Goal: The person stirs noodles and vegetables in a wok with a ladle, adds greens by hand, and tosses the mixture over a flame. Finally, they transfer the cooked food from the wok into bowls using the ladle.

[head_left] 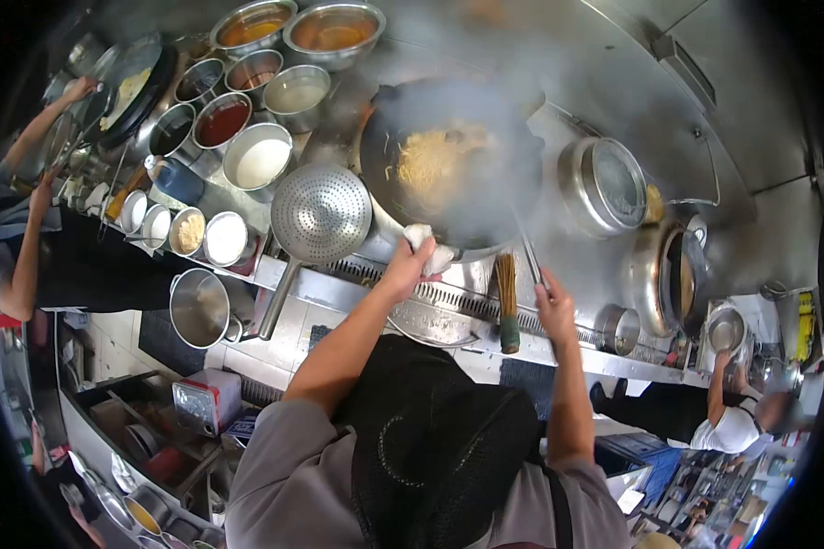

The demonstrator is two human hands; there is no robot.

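My left hand (408, 267) is closed on a folded white cloth (423, 245) pressed against the near rim of a dark wok (383, 197). Pale noodles (433, 165) lie in the wok, partly veiled by thick steam. Fingers of my right hand (555, 306) wrap round the metal handle of a long cooking utensil (528, 254). Its far end disappears in the steam over the wok, so its kind does not show. Between my hands, a bamboo wok brush (508, 306) stands at the stove's front edge.
A perforated strainer (321, 212) lies left of the wok, its handle jutting over the edge. Bowls of sauces (222, 121) and seasonings stand further left. A lidded pot (604, 183) stands to the right. Other people work at far left and far right (732, 416).
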